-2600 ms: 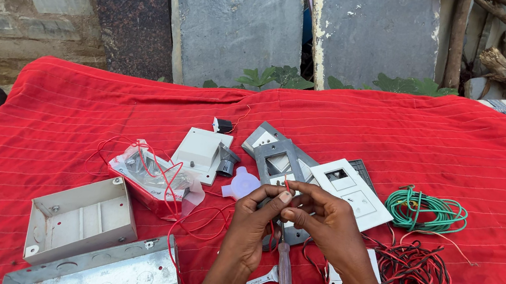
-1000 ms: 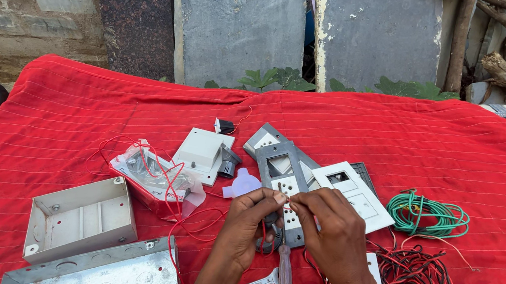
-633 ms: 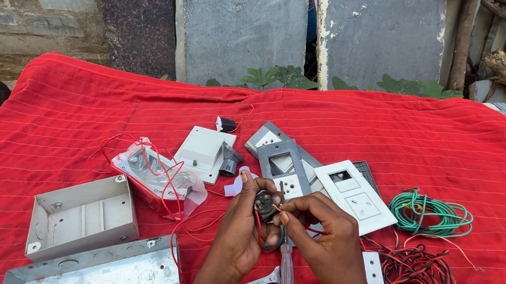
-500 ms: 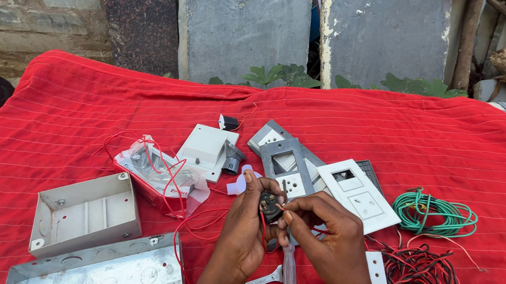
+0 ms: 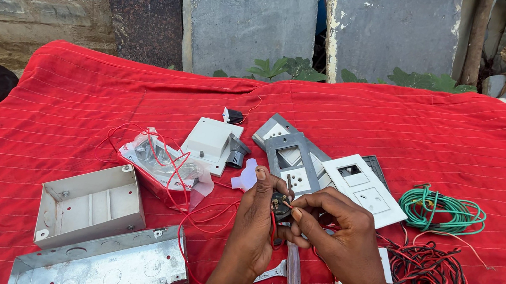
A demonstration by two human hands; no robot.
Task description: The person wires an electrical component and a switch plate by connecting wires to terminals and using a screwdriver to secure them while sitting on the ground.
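Holding a small black electrical component (image 5: 280, 206) above the red cloth (image 5: 75, 91), the left hand (image 5: 254, 228) closes its fingers around it; the right hand (image 5: 338, 236) pinches a red wire (image 5: 272, 224) at its top. A clear plastic packet (image 5: 164, 164) lies left, beside a white rectangular switch plate (image 5: 210, 144); a green wire coil (image 5: 442, 211) lies right.

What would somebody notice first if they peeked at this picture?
Probably the big red cloth spread over everything. Right in the middle, the left hand and right hand pinch a small dark electrical part with a red wire on it. Around them lie white switch plates, a green wire coil to the right, and metal boxes at lower left.
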